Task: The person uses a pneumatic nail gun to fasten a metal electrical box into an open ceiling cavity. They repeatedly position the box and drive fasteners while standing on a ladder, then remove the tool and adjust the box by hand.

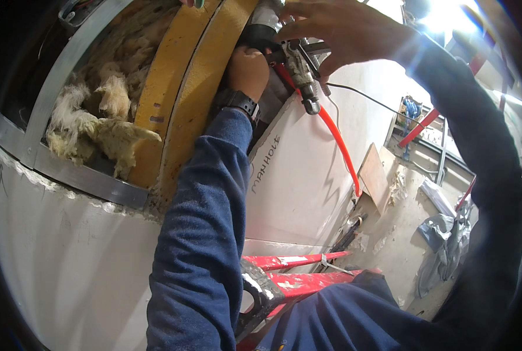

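My left hand [248, 73] reaches into a gap beside yellow-painted panels [164, 93], its fingers curled at a black cylindrical part [259, 38], with what they hold hidden. My right hand [346, 32] arches over a grey metal fitting with a downward-pointing end [300, 73], its fingers curved round its upper part and black arms. A bright orange hose [340, 143] hangs from behind the fitting down across a white board [287, 193], and a thin dark cable runs off to the right.
Loose insulation [100, 134] fills a metal-framed opening [67, 175] at left. A red, paint-spattered ladder [307, 284] stands below me. On the floor at right lie a wooden board [369, 175] and grey sheeting [442, 251]. Red poles [416, 128] stand beyond.
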A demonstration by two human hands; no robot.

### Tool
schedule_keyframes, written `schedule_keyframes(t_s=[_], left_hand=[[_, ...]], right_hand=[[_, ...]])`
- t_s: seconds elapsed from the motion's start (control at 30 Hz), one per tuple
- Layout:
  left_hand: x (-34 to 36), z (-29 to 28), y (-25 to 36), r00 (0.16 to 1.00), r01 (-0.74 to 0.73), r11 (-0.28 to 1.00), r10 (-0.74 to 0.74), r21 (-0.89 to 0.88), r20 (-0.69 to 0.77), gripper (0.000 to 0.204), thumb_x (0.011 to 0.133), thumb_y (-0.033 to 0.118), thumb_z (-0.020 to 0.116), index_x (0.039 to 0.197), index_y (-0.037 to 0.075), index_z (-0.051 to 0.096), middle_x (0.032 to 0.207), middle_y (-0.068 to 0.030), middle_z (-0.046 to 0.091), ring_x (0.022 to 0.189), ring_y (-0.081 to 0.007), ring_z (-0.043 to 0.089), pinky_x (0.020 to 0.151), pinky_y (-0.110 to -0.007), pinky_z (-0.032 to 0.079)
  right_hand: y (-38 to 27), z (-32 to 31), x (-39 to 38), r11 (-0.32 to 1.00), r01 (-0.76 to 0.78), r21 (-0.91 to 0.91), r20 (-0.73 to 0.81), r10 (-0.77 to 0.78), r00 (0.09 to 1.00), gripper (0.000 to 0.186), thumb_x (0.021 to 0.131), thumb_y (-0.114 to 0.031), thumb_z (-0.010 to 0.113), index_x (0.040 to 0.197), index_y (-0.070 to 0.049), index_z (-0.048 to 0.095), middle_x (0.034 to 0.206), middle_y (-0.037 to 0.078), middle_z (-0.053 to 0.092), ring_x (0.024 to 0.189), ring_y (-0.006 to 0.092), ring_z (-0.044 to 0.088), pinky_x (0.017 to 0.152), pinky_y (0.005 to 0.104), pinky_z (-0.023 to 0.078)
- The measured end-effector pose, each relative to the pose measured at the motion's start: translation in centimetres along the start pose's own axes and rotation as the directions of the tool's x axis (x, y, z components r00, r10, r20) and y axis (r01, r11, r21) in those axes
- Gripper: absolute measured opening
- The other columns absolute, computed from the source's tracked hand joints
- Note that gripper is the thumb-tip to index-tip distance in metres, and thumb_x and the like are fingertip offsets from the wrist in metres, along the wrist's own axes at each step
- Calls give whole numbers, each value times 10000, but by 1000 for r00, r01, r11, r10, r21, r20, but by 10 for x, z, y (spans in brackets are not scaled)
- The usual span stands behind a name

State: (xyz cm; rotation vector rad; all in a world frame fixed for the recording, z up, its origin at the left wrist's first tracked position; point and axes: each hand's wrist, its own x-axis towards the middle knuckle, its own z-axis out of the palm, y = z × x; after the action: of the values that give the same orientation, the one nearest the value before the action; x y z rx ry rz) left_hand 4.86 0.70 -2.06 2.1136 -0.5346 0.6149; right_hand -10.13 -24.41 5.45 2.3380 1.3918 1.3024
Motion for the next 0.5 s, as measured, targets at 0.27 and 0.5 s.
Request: schedule_keyframes(t_s=[0.27,0.5], left_hand=[[-10,-6,21,993,112,992,-110,-60,48,258,953,152,434,1028,41,654,841,-82,682,602,-157,630,488,-306,520],[-14,-14,19,987,-120,991,126,-65,100,231,938,123,469,1055,38,648,840,-90,667,652,-175,642,509,-313,533]], right_hand=[[5,-17,39,987,139,-81,443,-89,892,502,752,-468,834,1001,-46,724,981,165,732,940,348,710,774,441,561],[-17,-5,64,972,-195,-130,511,234,827,488,827,-432,816,1099,-41,715,955,151,741,873,319,728,797,439,565]])
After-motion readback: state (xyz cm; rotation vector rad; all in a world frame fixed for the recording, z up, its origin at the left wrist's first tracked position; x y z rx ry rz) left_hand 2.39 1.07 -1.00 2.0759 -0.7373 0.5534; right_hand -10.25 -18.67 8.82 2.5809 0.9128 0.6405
